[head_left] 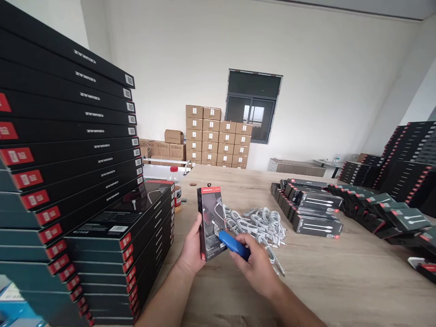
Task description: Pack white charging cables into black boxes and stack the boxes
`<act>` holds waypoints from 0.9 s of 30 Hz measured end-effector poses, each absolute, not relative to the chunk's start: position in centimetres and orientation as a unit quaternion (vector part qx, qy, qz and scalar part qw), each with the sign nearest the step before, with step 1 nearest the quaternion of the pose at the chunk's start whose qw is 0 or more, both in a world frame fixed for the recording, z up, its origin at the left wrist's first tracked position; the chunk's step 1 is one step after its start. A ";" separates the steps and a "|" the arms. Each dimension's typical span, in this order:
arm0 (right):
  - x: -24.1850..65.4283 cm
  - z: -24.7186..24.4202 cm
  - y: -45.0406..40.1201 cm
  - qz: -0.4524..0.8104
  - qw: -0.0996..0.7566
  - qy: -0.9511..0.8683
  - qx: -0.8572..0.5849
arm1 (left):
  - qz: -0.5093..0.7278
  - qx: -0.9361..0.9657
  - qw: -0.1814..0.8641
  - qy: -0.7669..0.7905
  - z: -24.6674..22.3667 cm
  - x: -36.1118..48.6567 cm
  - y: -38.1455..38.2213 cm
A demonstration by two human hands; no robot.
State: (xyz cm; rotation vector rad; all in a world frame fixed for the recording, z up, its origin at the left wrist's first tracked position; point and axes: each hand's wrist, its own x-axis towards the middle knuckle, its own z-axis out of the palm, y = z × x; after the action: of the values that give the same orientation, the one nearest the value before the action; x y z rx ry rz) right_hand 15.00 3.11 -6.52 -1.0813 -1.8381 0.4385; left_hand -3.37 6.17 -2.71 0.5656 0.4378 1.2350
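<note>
My left hand (191,247) is closed around the left side and lower edge of a slim black cable box (211,218), held tilted upright above the table. Its front carries a red strip and a picture of a white cable. In my right hand (255,261) is a blue-handled tool (235,245) whose pale, narrow tip points at the lower part of the box front. Whether the tip touches the box I cannot tell. Just behind the hands lies a pile of coiled white cables (264,225) on the wooden table (299,277).
Tall stacks of black boxes (68,104) rise close on the left, with a lower stack (102,245) beside them. A red-capped bottle (175,190) stands behind. Rows of cable boxes (316,225) lie to the right. Brown cartons (211,136) are piled by the wall.
</note>
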 end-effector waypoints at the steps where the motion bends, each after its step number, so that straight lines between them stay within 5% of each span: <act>1: 14.9 -6.6 3.1 0.179 0.471 -0.741 -0.444 | 0.563 0.259 0.756 0.212 -2.6 -3.3 6.1; 18: 17.5 -4.9 3.9 0.036 0.550 -0.682 -0.481 | 0.338 0.307 0.837 0.303 -3.6 -2.5 5.3; 27: 16.9 -5.1 3.9 0.122 0.553 -0.647 -0.511 | 0.310 0.325 0.827 0.339 -3.1 -3.1 5.2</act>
State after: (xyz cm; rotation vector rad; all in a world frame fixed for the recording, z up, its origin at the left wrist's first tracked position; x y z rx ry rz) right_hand 16.88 3.95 -5.14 -1.2071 -1.5286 0.2891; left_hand -3.15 5.22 -3.13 0.6903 0.7212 0.6582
